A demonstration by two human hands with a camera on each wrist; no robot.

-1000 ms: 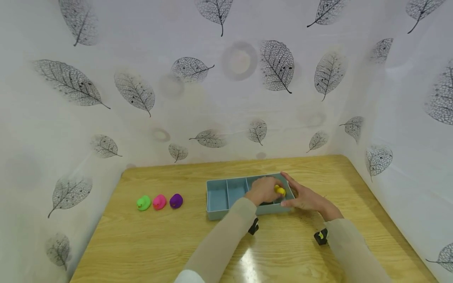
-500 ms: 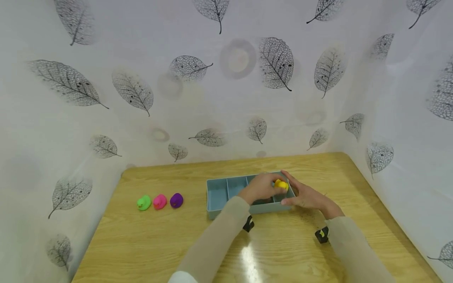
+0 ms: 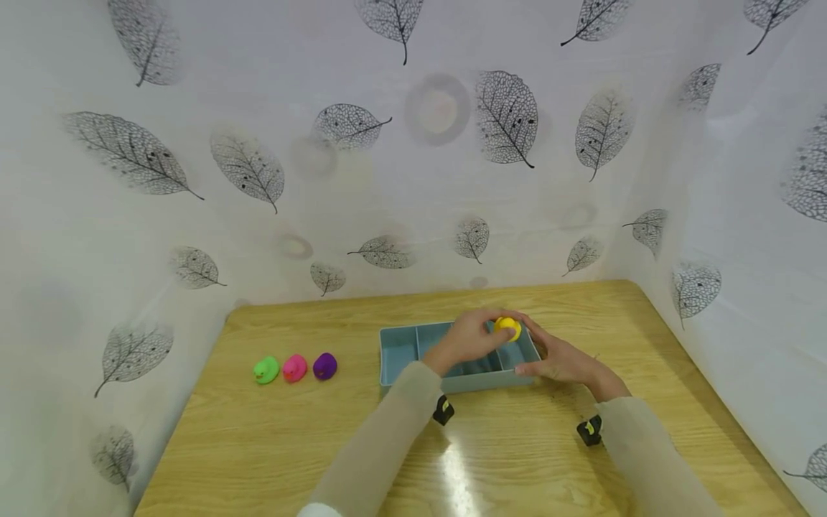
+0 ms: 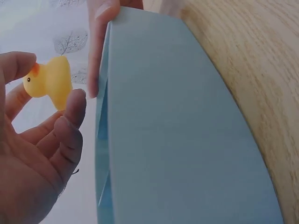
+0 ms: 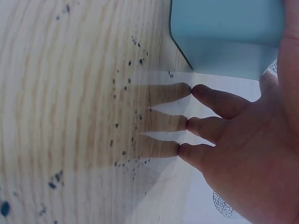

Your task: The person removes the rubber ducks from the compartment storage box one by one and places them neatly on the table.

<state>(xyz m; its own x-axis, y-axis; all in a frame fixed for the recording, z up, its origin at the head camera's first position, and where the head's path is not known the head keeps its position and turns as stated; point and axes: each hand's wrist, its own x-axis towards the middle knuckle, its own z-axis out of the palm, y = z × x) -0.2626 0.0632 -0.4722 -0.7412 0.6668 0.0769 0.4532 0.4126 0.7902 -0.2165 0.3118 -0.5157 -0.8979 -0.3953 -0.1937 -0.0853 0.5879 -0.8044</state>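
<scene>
In the head view my left hand [image 3: 469,336] pinches a yellow rubber duck [image 3: 508,329] over the right end of a grey-blue divided box [image 3: 426,386]. The left wrist view shows the duck [image 4: 51,80] between thumb and fingertips, apart from the box wall [image 4: 168,121]. My right hand [image 3: 561,361] grips the box's right end, thumb at the near corner and forefinger along the far one. From the right wrist view, the other fingertips of the right hand [image 5: 247,140] touch the table beside the box [image 5: 229,51]. The left forearm and hand hide part of the compartments.
Left of the box, a green duck [image 3: 266,370], a pink duck [image 3: 295,368] and a purple duck [image 3: 325,366] stand in a row on the wooden table [image 3: 271,445]. A leaf-patterned white curtain [image 3: 413,187] encloses the table at the back and sides.
My left hand has lifted the yellow duck up from inside the right end compartment to above it, shifting slightly left. The right hand has stayed on the box's end.
</scene>
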